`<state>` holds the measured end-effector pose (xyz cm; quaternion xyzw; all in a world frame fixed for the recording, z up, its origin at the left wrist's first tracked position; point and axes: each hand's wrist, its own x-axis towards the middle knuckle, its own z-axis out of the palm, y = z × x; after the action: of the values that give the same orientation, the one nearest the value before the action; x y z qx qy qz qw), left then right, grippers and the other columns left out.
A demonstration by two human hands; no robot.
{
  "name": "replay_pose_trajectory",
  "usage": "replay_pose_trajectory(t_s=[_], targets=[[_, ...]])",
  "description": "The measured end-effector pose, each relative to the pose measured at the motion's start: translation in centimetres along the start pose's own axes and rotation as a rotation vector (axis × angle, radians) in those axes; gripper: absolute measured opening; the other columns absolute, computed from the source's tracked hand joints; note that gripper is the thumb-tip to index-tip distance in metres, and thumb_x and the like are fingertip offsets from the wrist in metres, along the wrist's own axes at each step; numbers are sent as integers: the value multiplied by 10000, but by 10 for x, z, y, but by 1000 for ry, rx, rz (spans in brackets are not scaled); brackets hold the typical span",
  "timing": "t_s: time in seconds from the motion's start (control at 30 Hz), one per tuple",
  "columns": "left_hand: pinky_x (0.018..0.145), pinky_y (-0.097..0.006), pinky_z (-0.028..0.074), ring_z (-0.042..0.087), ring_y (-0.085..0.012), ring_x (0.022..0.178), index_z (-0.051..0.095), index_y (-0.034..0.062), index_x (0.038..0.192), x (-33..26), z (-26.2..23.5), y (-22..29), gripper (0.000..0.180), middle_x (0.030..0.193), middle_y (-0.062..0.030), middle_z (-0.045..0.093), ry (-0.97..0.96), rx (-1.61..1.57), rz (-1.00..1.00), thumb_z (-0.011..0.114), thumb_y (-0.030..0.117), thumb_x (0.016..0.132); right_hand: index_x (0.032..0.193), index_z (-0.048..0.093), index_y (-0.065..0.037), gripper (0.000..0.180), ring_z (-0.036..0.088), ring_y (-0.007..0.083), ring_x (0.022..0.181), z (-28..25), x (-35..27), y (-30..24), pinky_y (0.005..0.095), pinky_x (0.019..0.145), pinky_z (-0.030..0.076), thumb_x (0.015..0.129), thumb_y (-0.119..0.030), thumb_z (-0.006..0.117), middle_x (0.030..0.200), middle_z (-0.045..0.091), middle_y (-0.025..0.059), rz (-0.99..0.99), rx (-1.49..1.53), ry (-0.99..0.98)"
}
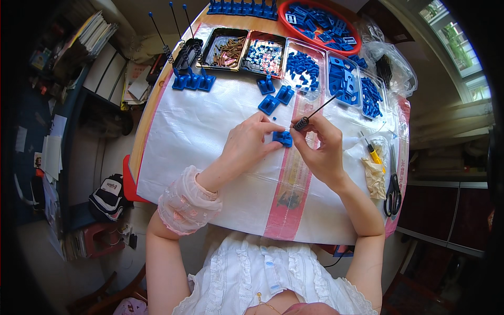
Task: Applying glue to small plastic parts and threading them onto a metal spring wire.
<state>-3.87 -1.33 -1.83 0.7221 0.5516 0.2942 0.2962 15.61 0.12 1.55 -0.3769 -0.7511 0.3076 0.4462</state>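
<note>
Black spring rod (301, 124) pinched in the right hand (323, 144), its long axis starting at half past seven, thin end toward half past one; blue block (283, 138) at its eight o'clock, on the white sheet (231, 194), gripped by the left hand (242, 142) and partly hidden; the rod's lower tip is unclear

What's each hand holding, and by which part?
Right hand: black spring rod, by its coiled part. Left hand: blue piece, by its left side.
</note>
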Motion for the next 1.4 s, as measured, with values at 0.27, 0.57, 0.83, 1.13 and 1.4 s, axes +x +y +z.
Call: replay_pose_trajectory(t_s=[0.27, 0.57, 0.83, 1.13, 1.4], targets=[[671, -324, 524, 603, -158, 712, 799, 181, 1100, 1, 1, -1, 329, 920, -20, 633, 1, -6, 10, 864, 198, 778, 990, 678, 13, 184, 709, 179, 759, -2, 0, 1, 299, 705, 551, 824, 44, 751, 857, 703, 96, 15, 7, 0], [673, -325, 525, 604, -160, 716, 800, 183, 1103, 0, 1, -1, 330, 924, -20, 635, 5, -1, 8, 863, 200, 780, 982, 670, 12, 178, 708, 187, 759, 0, 0, -1, 301, 700, 551, 826, 40, 751, 853, 698, 103, -8, -8, -1], [670, -323, 529, 616, -157, 717, 799, 172, 1108, 1, 1, -2, 338, 924, -23, 642, 4, -5, 9, 865, 192, 778, 983, 663, 15, 184, 705, 199, 758, 1, 0, -1, 309, 700, 549, 823, 37, 752, 858, 694, 109, -8, -61, -17], [673, -329, 526, 610, -162, 713, 800, 178, 1102, 1, 1, -1, 335, 910, -29, 634, 1, -4, 8, 866, 195, 774, 965, 676, 8, 168, 712, 184, 757, -1, 1, -4, 296, 703, 551, 818, 41, 751, 837, 695, 95, -7, -24, 9], [687, -335, 523, 604, -167, 719, 801, 189, 1113, 0, 0, 0, 331, 911, -32, 614, -1, -14, 3, 857, 203, 786, 1028, 676, 40, 165, 664, 93, 859, -9, 0, -7, 238, 794, 533, 875, 94, 706, 944, 700, 59, 23, 14, -19]])
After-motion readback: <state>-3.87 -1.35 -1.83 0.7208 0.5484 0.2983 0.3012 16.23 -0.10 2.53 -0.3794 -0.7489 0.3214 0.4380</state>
